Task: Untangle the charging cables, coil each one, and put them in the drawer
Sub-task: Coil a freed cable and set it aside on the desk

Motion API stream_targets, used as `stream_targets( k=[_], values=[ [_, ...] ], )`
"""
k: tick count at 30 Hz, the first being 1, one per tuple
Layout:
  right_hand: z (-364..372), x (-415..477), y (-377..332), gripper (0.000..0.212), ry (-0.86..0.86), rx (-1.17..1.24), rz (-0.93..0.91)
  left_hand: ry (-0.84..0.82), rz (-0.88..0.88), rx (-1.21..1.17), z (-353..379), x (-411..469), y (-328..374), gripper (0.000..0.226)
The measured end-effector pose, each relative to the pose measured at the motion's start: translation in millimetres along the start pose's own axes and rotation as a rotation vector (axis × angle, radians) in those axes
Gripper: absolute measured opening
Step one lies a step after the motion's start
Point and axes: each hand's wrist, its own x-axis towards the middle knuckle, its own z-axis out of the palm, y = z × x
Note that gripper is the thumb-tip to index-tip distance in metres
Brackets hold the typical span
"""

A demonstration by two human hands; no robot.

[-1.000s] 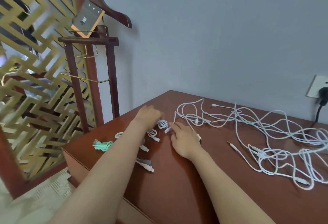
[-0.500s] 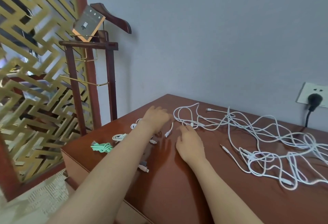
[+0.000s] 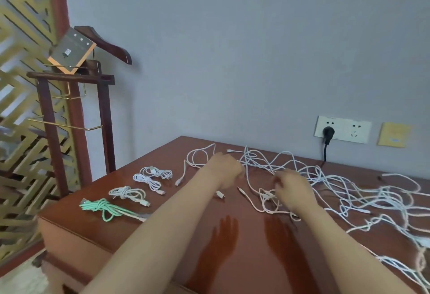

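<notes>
Since that edge is blurred, screen [image 3: 21, 107]: only a gold lattice can be made out, far left of all fingers.
rack [image 3: 50, 130]: dark wood, stood beside the screen, well left of the left fingers.
green coil [image 3: 102, 207]: laid tied up at the desk's left corner, well left of the left fingers and nearer the body than they are.
white coils: three are laid in a row between the green coil and the left fingers, the first [image 3: 126, 193], the second [image 3: 147, 180] and the third [image 3: 158, 172], the last two close together.
loop [image 3: 197, 156]: one white strand is curved on the desk just left of the left fingers and beyond them.
left hand [image 3: 226, 172]: held knuckles up at the tangle's left edge. Its fingers are folded down out of sight, so it cannot be told whether they are together or clamped on a strand.
plugs: a white end [image 3: 220, 194] and a thin jack [image 3: 242, 191] are laid between the two hands, just short of the fingers.
right hand [image 3: 294, 187]: held over the strands. Its fingers [image 3: 279, 179] are seen apart and slightly bent, blurred, with a bunch of strands just beside them.
tangle [image 3: 349, 191]: white cables, uncoiled, are spread from both sets of fingers to the desk's right edge.
socket [image 3: 343, 129]: set in the wall beyond the right fingers, with a black plug [image 3: 328, 134] in it.
desk [image 3: 251, 258]: red-brown and glossy; both hands are mirrored in it, nearer than the fingers.
</notes>
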Motion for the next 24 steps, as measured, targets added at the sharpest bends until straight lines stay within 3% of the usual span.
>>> stream_targets(
  k=[6,14,17,20,24],
  values=[
    [-55.4,-22.6,51.9,0.022,-0.092,-0.100,0.024,-0.009,0.161,-0.111,-12.9,12.0,61.4,0.037],
    [-95.8,-62.7,100.7,0.032,-0.205,-0.068,0.108,-0.165,0.271,-0.680,-24.2,17.0,141.0,0.037],
    [-103.9,-71.8,113.1,0.035,-0.316,0.045,0.135,-0.169,0.329,-0.786,-26.7,20.1,162.0,0.018],
    [-109.4,-81.5,117.2,0.029,-0.441,0.152,0.179,-0.266,0.369,-0.826,-24.2,20.7,178.6,0.027],
    [-109.7,-88.0,126.8,0.024,-0.302,0.331,0.228,-0.281,0.358,-0.901,-8.0,21.5,189.8,0.018]
  ],
)
